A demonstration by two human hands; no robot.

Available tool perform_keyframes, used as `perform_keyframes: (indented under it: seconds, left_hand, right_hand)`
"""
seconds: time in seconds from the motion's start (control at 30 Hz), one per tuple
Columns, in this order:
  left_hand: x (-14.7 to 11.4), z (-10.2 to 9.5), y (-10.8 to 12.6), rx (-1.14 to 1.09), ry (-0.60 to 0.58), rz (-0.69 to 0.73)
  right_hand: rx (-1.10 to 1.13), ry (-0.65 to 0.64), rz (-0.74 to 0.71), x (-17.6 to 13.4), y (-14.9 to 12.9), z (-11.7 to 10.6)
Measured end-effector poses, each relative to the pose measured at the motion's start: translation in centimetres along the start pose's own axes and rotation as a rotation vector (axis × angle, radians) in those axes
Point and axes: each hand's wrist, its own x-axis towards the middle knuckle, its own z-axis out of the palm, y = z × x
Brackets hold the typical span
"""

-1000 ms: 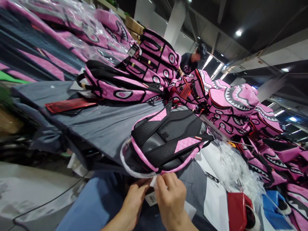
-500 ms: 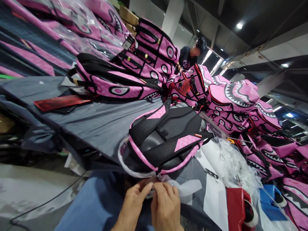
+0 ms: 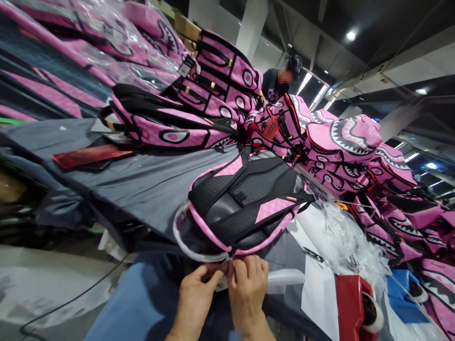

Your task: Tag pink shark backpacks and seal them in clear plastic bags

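Observation:
A pink and black backpack [image 3: 256, 184] lies on the table with its padded back panel and shoulder straps facing up. From its near end, a strip of whitish translucent wrapping [image 3: 183, 244] curves out to the left; another white length [image 3: 286, 277] sticks out to the right. My left hand [image 3: 197, 296] pinches the wrapping between thumb and fingers at the backpack's near edge. Close beside it, my right hand [image 3: 248, 289] has its fingers curled on the same spot, against the wrapping. My fingers partly hide what lies between them.
Another pink backpack [image 3: 174, 130] lies behind, near a red packet [image 3: 90, 156]. More shark-mouth backpacks [image 3: 355, 142] are piled right. A red tape dispenser [image 3: 350, 303], a blue one [image 3: 403, 296] and crumpled clear plastic [image 3: 344, 237] sit at right. A person [image 3: 279, 83] stands at the back.
My right hand has shifted slightly up toward the backpack's edge, its fingers more curled. The white length at right sticks out farther and straighter. The backpack has hardly moved.

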Motion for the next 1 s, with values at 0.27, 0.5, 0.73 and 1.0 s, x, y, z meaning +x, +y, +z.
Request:
perform_keyframes:
  seconds: [0.27, 0.5, 0.73, 1.0]
  left_hand:
    - [-0.7, 0.4, 3.5, 0.147, -0.101, 0.004]
    - [-2.3, -1.1, 4.0, 0.019, -0.160, -0.128]
    - [-1.7, 0.4, 1.5, -0.404, -0.236, -0.247]
    - [-0.8, 0.9, 0.4, -0.447, -0.395, -0.259]
  right_hand:
    - [0.087, -0.215, -0.168, 0.9, -0.1, -2.0]
    - [0.107, -0.119, -0.137, 1.0, 0.4, -1.6]
    - [0.355, -0.205, 0.134, 1.4, 0.6, -2.5]
    - [0.343, -0.218, 0.245, 1.4, 0.1, -2.4]
